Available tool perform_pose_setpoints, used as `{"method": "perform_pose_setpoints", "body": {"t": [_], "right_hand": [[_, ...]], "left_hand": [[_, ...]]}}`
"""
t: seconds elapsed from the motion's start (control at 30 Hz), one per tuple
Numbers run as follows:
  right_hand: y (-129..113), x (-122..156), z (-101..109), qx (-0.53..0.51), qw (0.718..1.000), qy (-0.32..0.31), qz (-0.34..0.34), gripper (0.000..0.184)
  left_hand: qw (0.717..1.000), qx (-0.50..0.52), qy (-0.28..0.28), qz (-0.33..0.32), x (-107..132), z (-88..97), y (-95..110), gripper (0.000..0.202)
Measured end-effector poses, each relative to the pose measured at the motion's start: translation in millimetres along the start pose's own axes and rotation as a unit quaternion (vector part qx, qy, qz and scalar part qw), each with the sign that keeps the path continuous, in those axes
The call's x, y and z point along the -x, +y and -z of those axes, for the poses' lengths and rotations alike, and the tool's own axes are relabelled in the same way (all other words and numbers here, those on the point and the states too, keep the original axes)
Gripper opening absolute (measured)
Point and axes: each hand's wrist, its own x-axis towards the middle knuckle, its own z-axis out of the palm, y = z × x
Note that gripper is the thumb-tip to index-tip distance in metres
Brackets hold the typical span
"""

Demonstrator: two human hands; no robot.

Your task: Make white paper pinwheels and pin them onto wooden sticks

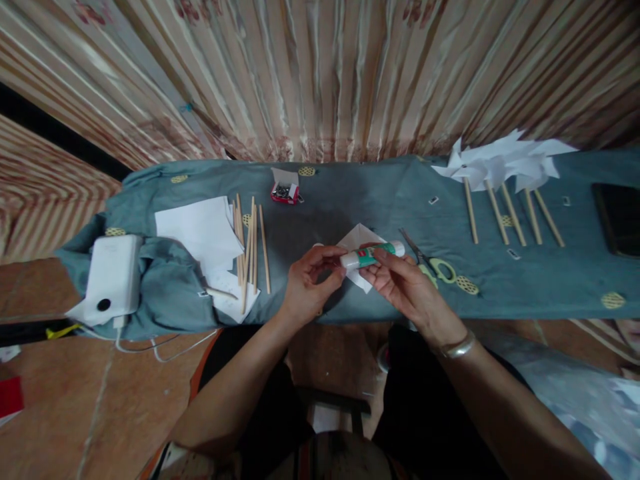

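Note:
A green-and-white glue stick [370, 255] lies level between my hands, just above the table's front part. My right hand [411, 288] grips its barrel, thumb on top. At the white left end, the thumb and fingers of my left hand [311, 283] are closed in a pinch. Under the glue stick is a folded piece of white paper [359, 235], partly hidden by my hands. Scissors [441, 269] with light green handles rest beside my right hand, blades partly spread.
Wooden sticks [253, 250] and white paper sheets [195, 227] lie left, near a white power bank [114, 277] with cables. A small red box [285, 192] of metal pieces stands behind. Several paper pinwheels [505, 163] and a dark phone [617, 219] lie right on the green cloth [350, 193].

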Motion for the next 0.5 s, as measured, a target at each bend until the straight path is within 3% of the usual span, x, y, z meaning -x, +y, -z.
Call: {"method": "perform_pose_setpoints", "body": {"t": [0.5], "right_hand": [[0.9, 0.8, -0.2, -0.012, 1.0, 0.003, 0.004, 0.02]], "left_hand": [[1.0, 0.001, -0.001, -0.007, 0.3, -1.4, -0.3, 0.02]]}}
